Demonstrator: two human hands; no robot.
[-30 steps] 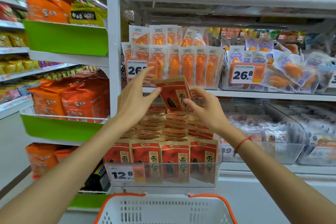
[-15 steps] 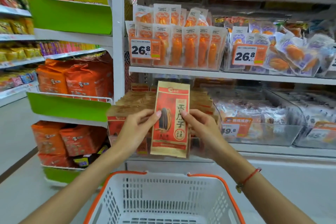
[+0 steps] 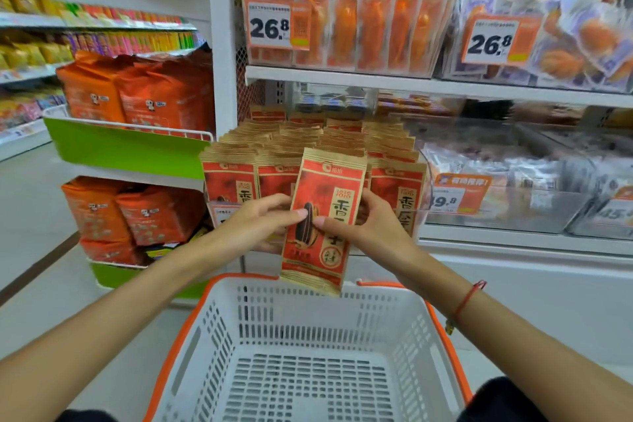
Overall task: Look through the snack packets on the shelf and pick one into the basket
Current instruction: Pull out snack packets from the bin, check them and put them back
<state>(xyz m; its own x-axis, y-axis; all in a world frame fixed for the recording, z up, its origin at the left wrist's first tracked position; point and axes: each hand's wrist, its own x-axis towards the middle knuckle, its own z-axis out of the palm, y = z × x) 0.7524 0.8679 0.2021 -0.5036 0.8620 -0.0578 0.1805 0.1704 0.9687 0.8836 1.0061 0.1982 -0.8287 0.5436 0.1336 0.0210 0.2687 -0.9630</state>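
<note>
Head view: chosen packet brought down from shelf level to just above the basket.

We note the red-and-tan paper sunflower-seed packet (image 3: 323, 221), held higher half a second ago, now hangs upright with its lower edge at the far rim of the white perforated plastic basket with orange trim (image 3: 291, 346); we judge release is the step remaining. The left hand (image 3: 263, 219) and right hand (image 3: 366, 226) each pinch a side edge, thumbs on the face. The packet looks flat, sealed and uncreased, printed with a dark seed. The matching packets (image 3: 308, 147) remain in their clear shelf bin.
</note>
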